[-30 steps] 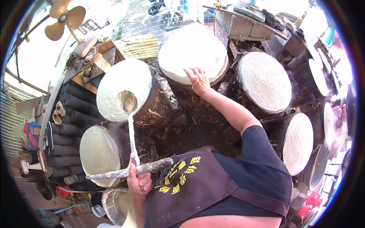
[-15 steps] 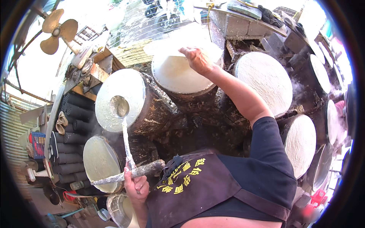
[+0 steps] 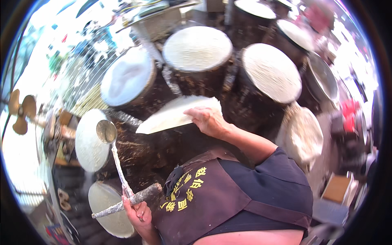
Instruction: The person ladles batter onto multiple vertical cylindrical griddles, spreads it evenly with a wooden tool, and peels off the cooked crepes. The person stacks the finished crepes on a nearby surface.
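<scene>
My left hand [image 3: 139, 212] is closed around the handle of a long-handled ladle [image 3: 107, 131] and a tapered stick [image 3: 112, 210] that lies across it. The ladle's metal bowl points up and away, beside a white-topped drum [image 3: 93, 141]; its handle is caked white. In front of my body, my right hand [image 3: 208, 121] grips the edge of a white half-moon sheet [image 3: 175, 114]. The sheet hangs in the air over the dark gap between the drums. Behind it stands a drum with a smooth bluish-white top [image 3: 128, 75].
Dark drums with white tops curve around me, including a far one [image 3: 197, 49] and one with a rippled surface [image 3: 271, 72]. A pale, lumpy-topped round thing [image 3: 304, 134] stands at right. A fan [image 3: 22, 111] is at far left, and a red object [image 3: 350, 118] at far right.
The view has swung to the right. My right hand has drawn the white sheet off the drum top and nearer to my body. My left hand still holds the ladle and stick.
</scene>
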A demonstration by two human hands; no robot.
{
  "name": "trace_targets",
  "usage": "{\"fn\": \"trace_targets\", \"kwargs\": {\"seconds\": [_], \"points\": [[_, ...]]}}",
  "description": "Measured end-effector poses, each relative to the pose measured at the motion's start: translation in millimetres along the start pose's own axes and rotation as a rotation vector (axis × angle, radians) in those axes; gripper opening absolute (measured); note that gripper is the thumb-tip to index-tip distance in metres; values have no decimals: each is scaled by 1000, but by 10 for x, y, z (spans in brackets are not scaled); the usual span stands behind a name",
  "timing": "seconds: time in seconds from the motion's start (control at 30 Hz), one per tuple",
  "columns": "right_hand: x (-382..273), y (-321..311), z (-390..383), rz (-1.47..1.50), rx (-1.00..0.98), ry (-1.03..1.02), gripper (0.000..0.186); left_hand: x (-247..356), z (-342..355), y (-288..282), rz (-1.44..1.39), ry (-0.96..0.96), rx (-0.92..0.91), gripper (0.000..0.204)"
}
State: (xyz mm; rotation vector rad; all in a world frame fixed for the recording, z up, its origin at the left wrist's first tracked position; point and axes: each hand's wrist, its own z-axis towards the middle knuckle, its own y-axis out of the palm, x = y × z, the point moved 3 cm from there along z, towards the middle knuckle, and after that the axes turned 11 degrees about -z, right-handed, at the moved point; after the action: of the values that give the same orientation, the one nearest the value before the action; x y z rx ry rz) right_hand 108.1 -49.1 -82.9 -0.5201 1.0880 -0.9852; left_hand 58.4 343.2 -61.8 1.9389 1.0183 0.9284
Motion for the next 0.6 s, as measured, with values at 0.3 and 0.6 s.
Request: {"fn": "trace_targets", "kwargs": {"seconds": [0.3,0.6], "points": [[392,-515,-1754,-319,-128,415,30,-294,-299,266,145,-327,95,48],[1140,-3027,-3852,582,754,978,39,-1103,-570,670,292,-501,-86,60]]}}
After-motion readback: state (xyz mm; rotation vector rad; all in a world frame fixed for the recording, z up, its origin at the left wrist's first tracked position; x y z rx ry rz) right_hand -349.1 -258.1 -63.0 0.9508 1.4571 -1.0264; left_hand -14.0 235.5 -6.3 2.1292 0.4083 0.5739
